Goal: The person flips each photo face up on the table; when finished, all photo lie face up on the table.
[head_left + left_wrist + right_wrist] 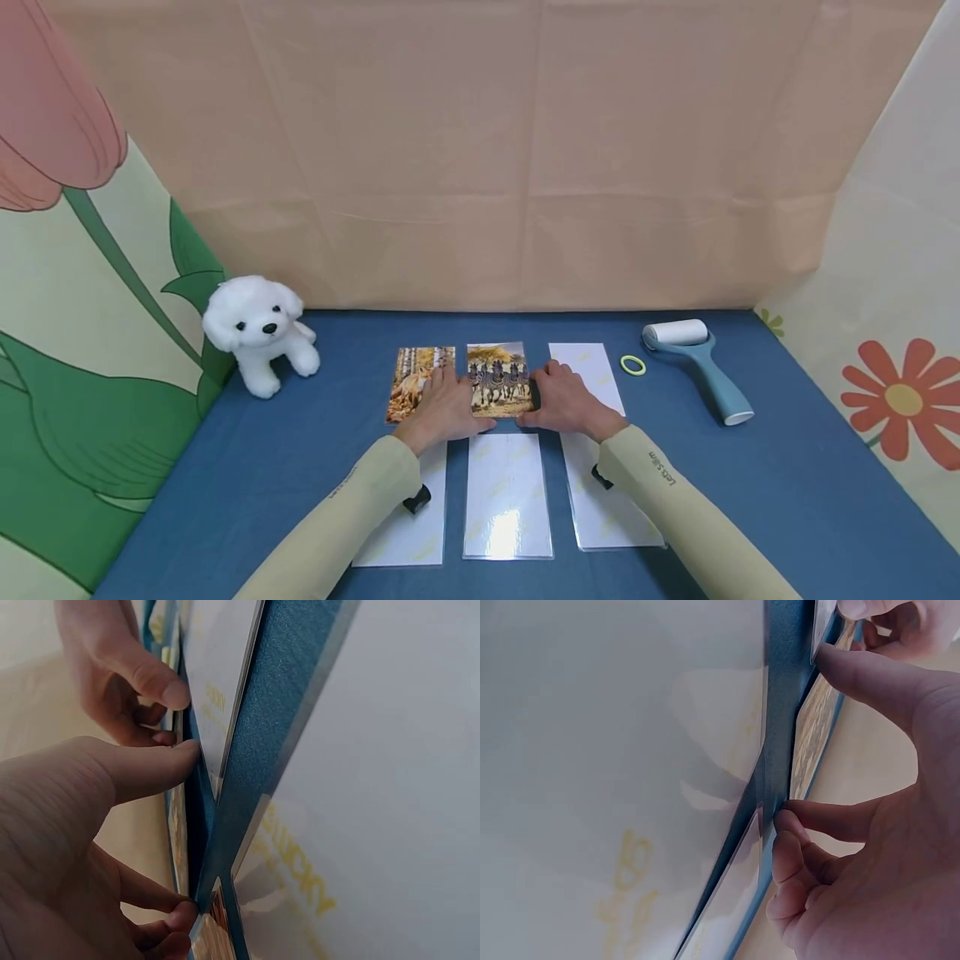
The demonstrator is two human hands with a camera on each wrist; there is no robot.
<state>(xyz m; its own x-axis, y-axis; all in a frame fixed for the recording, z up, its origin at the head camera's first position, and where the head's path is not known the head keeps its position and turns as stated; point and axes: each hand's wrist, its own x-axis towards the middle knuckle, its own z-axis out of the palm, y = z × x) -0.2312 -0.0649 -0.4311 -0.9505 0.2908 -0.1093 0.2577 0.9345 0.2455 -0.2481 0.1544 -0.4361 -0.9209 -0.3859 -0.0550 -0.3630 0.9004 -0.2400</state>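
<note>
A glossy picture card of zebras (498, 379) lies in the middle of the back row. My left hand (447, 408) grips its left side, thumb at the near corner and fingers farther along the edge; that hand also covers part of the autumn-coloured animal card (408, 383). My right hand (562, 398) holds the opposite side the same way, its thumb and index finger (840, 817) spread along the edge. Beneath my right hand is a white card (585, 362). In the left wrist view both thumbs come close together at the zebra card's near edge.
Nearer the front lie three white sheets in clear sleeves, among them the middle sheet (506, 496). A white plush dog (258, 333) sits at left. To the right are a yellow-green ring (633, 365) and a blue-handled lint roller (701, 367). A beige backdrop rises behind the blue table.
</note>
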